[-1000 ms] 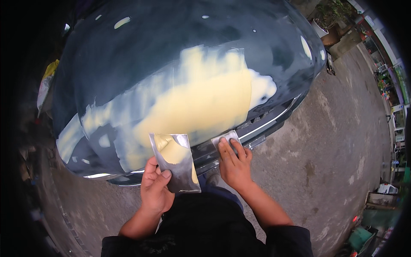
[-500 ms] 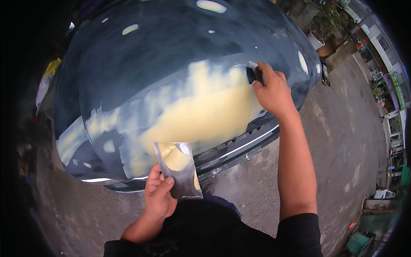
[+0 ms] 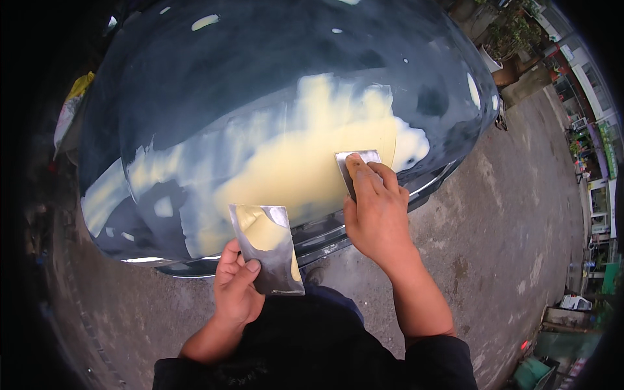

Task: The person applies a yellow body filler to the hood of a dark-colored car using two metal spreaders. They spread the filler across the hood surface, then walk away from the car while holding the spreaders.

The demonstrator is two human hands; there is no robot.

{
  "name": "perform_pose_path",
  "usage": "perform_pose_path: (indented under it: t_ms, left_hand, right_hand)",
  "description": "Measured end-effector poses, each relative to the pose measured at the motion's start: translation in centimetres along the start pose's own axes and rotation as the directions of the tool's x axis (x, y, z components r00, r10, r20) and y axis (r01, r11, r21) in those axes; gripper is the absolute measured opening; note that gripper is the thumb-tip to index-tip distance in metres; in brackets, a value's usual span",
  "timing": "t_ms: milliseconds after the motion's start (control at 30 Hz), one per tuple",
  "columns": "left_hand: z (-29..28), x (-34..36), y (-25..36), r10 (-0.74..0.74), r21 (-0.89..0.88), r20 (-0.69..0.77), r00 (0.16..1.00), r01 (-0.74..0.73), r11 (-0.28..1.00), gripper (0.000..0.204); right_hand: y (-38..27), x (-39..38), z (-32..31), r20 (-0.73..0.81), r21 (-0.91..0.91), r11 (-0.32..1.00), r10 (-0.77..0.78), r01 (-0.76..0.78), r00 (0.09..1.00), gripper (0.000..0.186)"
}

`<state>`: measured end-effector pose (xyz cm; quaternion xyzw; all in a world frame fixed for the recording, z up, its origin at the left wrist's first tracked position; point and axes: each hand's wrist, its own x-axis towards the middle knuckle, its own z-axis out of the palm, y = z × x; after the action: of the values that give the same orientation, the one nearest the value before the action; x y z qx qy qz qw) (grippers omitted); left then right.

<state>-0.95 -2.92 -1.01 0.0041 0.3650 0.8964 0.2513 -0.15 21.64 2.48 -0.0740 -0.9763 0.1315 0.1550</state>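
In front of me spreads a dark car hood (image 3: 260,58) with a broad smear of pale yellow body filler (image 3: 286,169) along its near part. My right hand (image 3: 380,211) grips a flat metal spreader (image 3: 343,168), its fingers pressed on the blade, which lies against the filler near the hood's front edge. My left hand (image 3: 240,283) pinches the lower left side of a rectangular metal plate (image 3: 276,276) between thumb and fingers. A lump of yellow filler (image 3: 260,229) sits on the upper half of that plate, with more along its right edge.
Smaller sanded or filled spots dot the hood, including a pale oval patch (image 3: 205,23). Below its front edge runs a shiny trim strip (image 3: 325,237). Grey concrete ground (image 3: 500,214) surrounds the car. A potted plant (image 3: 491,60) stands at the far right, and a yellow-white bag (image 3: 71,110) at the left.
My right hand has drawn the spreader toward me and left, from the filler's upper right edge down to its lower part. My left hand keeps the plate in nearly the same place.
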Motion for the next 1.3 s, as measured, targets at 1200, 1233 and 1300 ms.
perform_pose_path:
  t_ms: [1200,1233,1300]
  left_hand:
    - [0.6,0.2,0.0,-0.001,-0.01,0.023,1.0,0.002,1.0,0.042]
    - [0.5,0.2,0.0,0.0,-0.011,0.017,1.0,0.0,1.0,0.041]
    - [0.2,0.2,-0.1,-0.003,-0.012,0.006,1.0,0.003,1.0,0.04]
  right_hand:
    - [5.1,12.1,-4.0,0.134,0.026,0.976,0.212,-0.217,0.968,0.044]
    - [4.2,11.4,-3.7,0.117,0.008,0.984,0.174,-0.176,0.978,0.044]
    - [2.3,9.3,-3.0,0.088,-0.03,0.995,0.101,-0.099,0.991,0.044]
